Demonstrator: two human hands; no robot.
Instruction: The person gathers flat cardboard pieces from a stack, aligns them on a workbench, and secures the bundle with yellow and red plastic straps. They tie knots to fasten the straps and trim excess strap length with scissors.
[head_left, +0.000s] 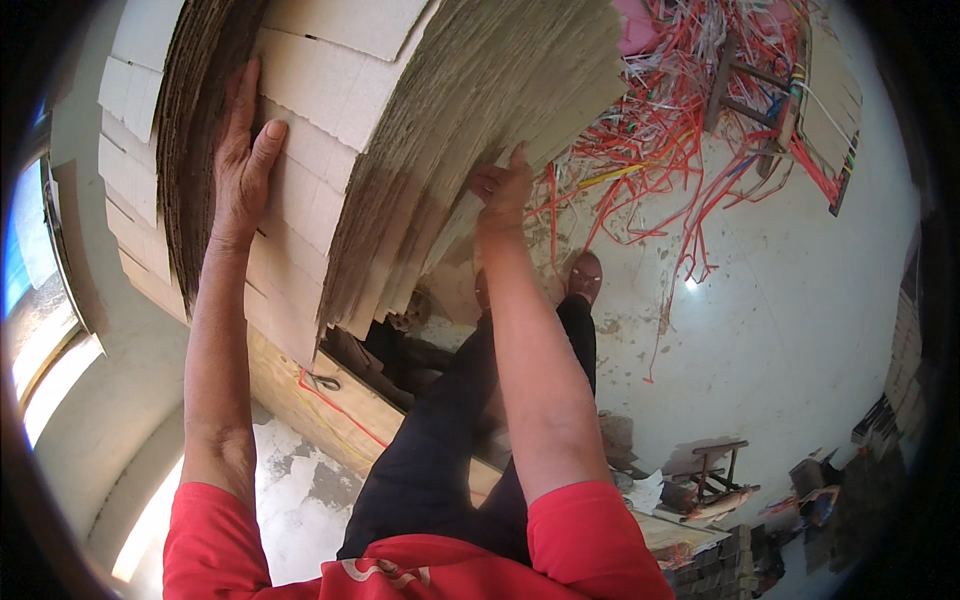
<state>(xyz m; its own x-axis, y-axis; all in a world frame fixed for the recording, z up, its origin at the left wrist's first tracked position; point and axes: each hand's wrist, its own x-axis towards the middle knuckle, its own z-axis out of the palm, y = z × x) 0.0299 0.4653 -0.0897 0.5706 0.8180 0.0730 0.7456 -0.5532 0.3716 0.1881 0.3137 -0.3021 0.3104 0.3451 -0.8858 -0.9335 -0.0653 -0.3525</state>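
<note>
A tall stack of cardboard sheets (315, 150) fills the upper left, its layered edges (430, 150) turned to the right. Beside it stands a second cardboard stack (135, 150), with a dark gap between the two. My left hand (240, 180) lies open on the light cardboard, fingers stretched upward at the gap and thumb spread to the right. At the right side of the stack, my right hand (505, 190) touches the sheet edges. One of its fingers points up and the others are partly bent; they are slightly blurred and I see nothing held.
Below the stacks is a wooden board (275, 385) with an orange strap (345, 408). Tangled red and white strapping (660, 150) covers the floor at upper right, near a wooden frame (765, 90). A small stool (715, 475) stands at lower right. My shoe (585, 275) is on the floor.
</note>
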